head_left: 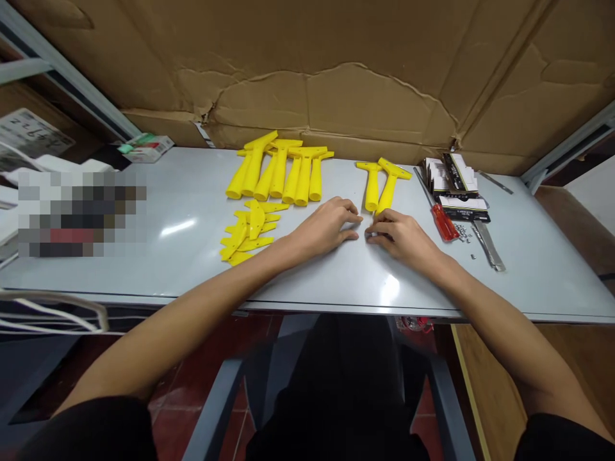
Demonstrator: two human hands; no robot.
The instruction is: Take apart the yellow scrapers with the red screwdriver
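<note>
My left hand (pixel 331 225) rests on the grey tabletop, thumb and fingers apart, with nothing visible in it. Close beside it, my right hand (pixel 398 235) has loosely bent fingers with gaps between them; no object shows there. Just beyond the right hand lie two yellow T-shaped scraper handles (pixel 388 186), the nearer end of one almost at its fingers. Several more yellow handles (pixel 276 173) lie side by side behind my left hand. Left of that hand is a loose pile of flat yellow pointed plates (pixel 245 232).
To the right are a red-handled screwdriver (pixel 444 222), small metal screws (pixel 462 232), stacked small black-and-white boxes (pixel 456 176) and a flat metal strip (pixel 489 246). Cardboard (pixel 307 96) stands along the back edge. A small box (pixel 147 148) sits at the back left, near white cables (pixel 52 314).
</note>
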